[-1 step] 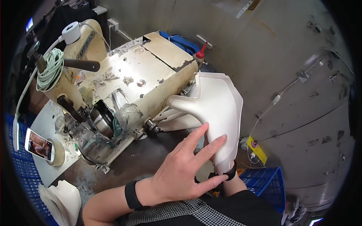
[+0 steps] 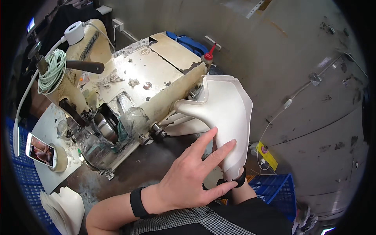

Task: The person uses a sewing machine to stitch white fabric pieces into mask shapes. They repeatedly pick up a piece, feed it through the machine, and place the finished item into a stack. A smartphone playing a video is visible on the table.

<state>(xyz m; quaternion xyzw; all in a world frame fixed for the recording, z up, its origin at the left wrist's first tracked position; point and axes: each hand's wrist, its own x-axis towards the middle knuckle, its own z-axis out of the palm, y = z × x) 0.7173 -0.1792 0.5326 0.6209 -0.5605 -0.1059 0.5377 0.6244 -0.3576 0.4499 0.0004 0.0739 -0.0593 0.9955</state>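
A pale, curved leather or synthetic shoe-upper piece (image 2: 231, 105) with a raised edge is held up on the right side of the work table. My left hand (image 2: 188, 168) lies against its lower part, fingers stretched and spread. Two fingertips touch the pale surface, and the thumb reaches toward the narrow lower end. My right hand is behind the piece; its wrist (image 2: 243, 187) with a black band shows below, while its fingers are hidden. More pale material (image 2: 188, 127) shows behind the piece, next to the machine.
A worn cream machine (image 2: 164, 74) with a metal drum (image 2: 106, 127) fills the table's left and middle. A phone (image 2: 40, 150) leans on a tape roll (image 2: 60, 158). Stacked pale pieces (image 2: 64, 207) lie lower left. Blue crates (image 2: 280, 194) flank me; a red-tipped bottle (image 2: 208, 56) stands behind.
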